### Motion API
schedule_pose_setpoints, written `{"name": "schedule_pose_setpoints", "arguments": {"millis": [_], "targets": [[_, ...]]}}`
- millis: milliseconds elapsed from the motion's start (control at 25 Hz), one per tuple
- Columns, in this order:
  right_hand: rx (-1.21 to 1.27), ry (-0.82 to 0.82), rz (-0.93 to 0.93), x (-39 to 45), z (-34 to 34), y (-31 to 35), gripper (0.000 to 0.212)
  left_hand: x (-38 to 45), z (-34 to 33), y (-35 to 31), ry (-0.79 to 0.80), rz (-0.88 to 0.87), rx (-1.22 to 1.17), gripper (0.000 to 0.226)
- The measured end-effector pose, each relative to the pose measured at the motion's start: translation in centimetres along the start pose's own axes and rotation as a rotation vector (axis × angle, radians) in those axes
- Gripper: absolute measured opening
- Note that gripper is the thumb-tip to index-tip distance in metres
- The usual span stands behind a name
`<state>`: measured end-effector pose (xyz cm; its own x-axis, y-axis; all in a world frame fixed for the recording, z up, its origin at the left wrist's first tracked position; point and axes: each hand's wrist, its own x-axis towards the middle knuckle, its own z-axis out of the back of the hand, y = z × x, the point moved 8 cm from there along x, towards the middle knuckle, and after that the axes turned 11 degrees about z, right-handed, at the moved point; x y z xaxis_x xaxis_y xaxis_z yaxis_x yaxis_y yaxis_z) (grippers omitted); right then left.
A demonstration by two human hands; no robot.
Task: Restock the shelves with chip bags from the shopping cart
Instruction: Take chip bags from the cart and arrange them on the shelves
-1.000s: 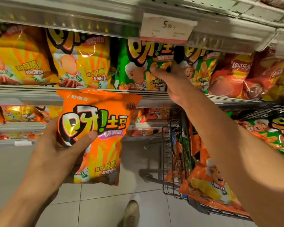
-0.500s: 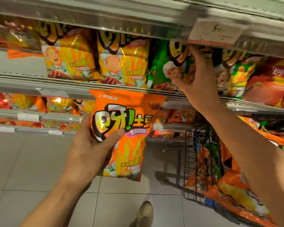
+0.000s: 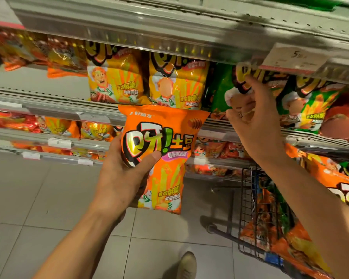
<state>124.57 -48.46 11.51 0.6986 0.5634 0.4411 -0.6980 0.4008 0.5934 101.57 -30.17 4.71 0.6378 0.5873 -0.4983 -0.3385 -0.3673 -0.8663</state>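
Observation:
My left hand [image 3: 125,174] grips an orange chip bag [image 3: 165,158] upright, just below the front edge of the shelf [image 3: 54,109]. My right hand [image 3: 254,119] reaches up to a green chip bag [image 3: 220,89] standing on that shelf, fingers curled around its front face. Yellow chip bags [image 3: 177,85] stand in a row to the left of the green one. The wire shopping cart [image 3: 256,210] at the lower right holds several orange and green bags.
A price tag [image 3: 294,59] hangs from the shelf above my right hand. Another green bag [image 3: 308,105] and red bags [image 3: 345,121] stand further right. Lower shelves [image 3: 48,137] hold more bags. A bare stretch of shelf [image 3: 38,81] lies left of the yellow bags. My shoe [image 3: 186,264] rests on the tiled floor.
The view has shifted left along the shelves. My left hand has lifted the orange bag closer to the shelf edge. My right hand stays at the green bag, fingers now curled on it.

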Motion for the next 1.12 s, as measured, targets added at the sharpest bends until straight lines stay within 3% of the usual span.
{"name": "schedule_pose_setpoints", "arguments": {"millis": [360, 520, 680, 800, 960, 1120], "targets": [[0.151, 0.320, -0.056, -3.0, -6.7, 6.0, 0.045, 1.7, 3.0, 0.2, 0.064, 0.141, -0.184, 0.028], [0.106, 0.298, -0.070, -4.3, -9.4, 10.2, 0.043, 2.0, 7.5, 0.3, 0.114, 0.221, -0.169, 0.025], [0.279, 0.279, -0.058, -5.2, -11.4, 18.4, 0.036, -0.2, 13.5, -2.8, 0.176, 0.233, -0.137, 0.033], [0.491, 0.352, -0.122, -5.6, -12.1, 25.0, 0.049, -3.0, 17.1, -6.3, 0.194, 0.190, -0.128, 0.029], [0.503, 0.378, -0.141, -4.8, -11.1, 30.7, 0.079, -5.9, 20.4, -10.2, 0.221, 0.161, -0.092, 0.028], [0.410, 0.509, -0.165, -4.2, -13.8, 32.0, 0.079, -4.3, 23.3, -11.5, 0.145, 0.109, -0.116, 0.020]]}}
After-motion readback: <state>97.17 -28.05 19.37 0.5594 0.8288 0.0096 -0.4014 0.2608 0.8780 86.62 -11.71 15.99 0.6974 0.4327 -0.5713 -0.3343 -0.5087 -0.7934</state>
